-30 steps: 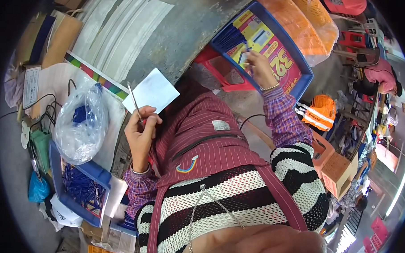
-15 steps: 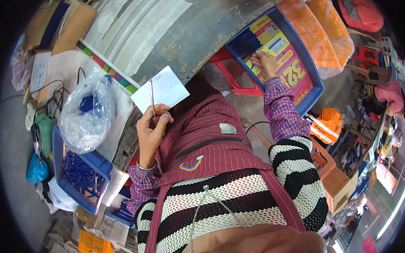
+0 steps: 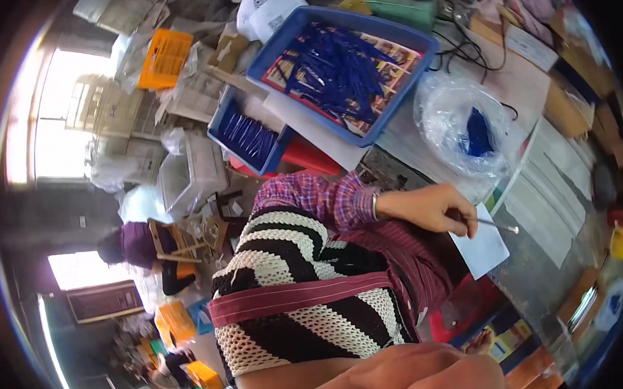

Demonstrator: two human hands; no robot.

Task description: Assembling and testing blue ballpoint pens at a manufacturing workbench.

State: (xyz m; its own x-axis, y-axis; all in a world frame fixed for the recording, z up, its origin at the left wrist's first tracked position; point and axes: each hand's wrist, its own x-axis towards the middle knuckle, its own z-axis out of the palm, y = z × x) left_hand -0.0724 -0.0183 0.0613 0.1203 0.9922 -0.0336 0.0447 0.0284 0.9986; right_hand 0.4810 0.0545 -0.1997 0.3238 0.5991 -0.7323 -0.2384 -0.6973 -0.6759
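Note:
My left hand (image 3: pixel 432 209) is closed round a thin metal rod (image 3: pixel 496 225) with a small pale tip, which sticks out past the fingers. Just beyond the fingers, a white square card (image 3: pixel 483 249) lies under the rod at the worktable's edge. I cannot tell whether the hand also touches the card. Low in the picture, my right hand (image 3: pixel 478 342) shows only in part, over a tray with a yellow and blue printed lining (image 3: pixel 506 333). My chin and chest hide most of that arm, and the finger grip is not clear.
A large blue tray (image 3: pixel 426 45) holds many blue pen-like parts; a smaller blue bin (image 3: pixel 221 134) beside it holds more. A clear plastic bag (image 3: pixel 441 125) with blue pieces sits on the worktable (image 3: pixel 534 272). Black cables (image 3: pixel 468 59) trail behind it. Another person (image 3: pixel 140 241) is at far left.
My view has swung to the left, bringing the blue trays to the top and my right hand to the lower edge. My left hand still holds the rod by the card.

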